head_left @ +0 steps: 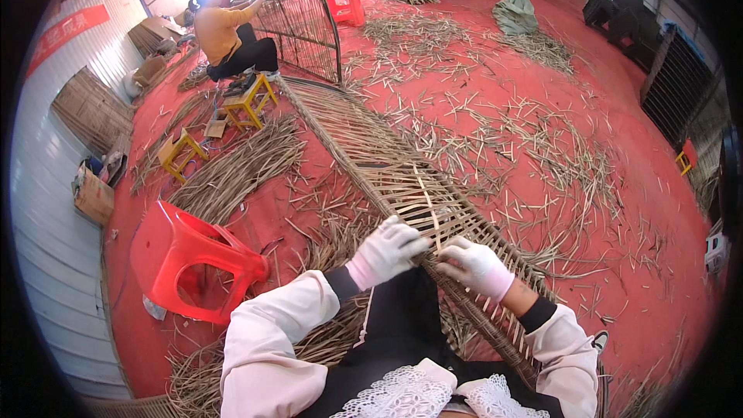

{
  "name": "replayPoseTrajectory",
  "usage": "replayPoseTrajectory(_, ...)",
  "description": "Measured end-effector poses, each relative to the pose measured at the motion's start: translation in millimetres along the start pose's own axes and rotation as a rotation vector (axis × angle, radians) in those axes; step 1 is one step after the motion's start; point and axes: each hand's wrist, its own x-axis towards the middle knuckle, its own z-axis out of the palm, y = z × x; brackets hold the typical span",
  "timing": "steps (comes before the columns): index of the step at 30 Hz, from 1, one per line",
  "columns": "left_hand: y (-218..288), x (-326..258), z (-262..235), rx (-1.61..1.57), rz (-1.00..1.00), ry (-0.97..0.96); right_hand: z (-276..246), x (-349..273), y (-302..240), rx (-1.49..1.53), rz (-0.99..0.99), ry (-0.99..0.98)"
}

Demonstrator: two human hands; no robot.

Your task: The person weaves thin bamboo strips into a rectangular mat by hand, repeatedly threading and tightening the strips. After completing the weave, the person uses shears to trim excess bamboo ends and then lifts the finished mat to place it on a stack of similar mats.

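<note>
The slatted frame (379,170) runs slantwise from beside the wearer's lap, at lower right, up to near a co-worker's feet, low over the red floor (631,325). Narrow slats cross most of its visible length, so the basic filling looks largely done; 1 pale strip (424,197) lies across several slats, its near end by the gloves, and this part seems unfinished. Whether that end is fastened is hidden. The left hand (392,251), in a white glove, is at the frame's near-left rail, fingers curled and close together; I cannot tell if they grip anything. The right hand (474,265), also gloved, is just beside it, thumb and fingers bent toward the rail by the strip's end; whether they pinch it is unclear. To the left stand a red plastic stool (170,248) and 2 yellow stools (246,97), with a bundle of strips (240,166) between; loose strips (557,147) litter the right. Beyond, the co-worker (220,27) sits at another frame (302,31), raised on edge.
</note>
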Motion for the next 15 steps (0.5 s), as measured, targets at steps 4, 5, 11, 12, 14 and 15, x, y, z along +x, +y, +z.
replayPoseTrajectory(4,-0.7,11.0,11.6,0.098,0.189,-0.13,-10.8,-1.4,36.9,0.106,0.113,-0.212)
replayPoseTrajectory(5,0.7,12.2,12.8,0.102,0.195,-0.164,-10.7,3.9,39.6,0.079,0.181,-0.347)
replayPoseTrajectory(11,7.5,5.4,17.0,0.116,0.051,-0.328,-18.4,14.3,31.0,-0.298,-0.102,-0.227)
replayPoseTrajectory(12,7.3,3.1,19.3,0.082,0.022,-0.342,-22.4,7.1,26.1,-0.269,-0.021,-0.239)
replayPoseTrajectory(14,2.2,2.9,25.9,-0.035,0.011,-0.313,-29.0,-1.4,15.1,-0.066,0.185,-0.314)
replayPoseTrajectory(15,-1.5,4.0,29.0,-0.096,0.024,-0.306,-31.1,-3.9,6.6,0.055,0.245,-0.331)
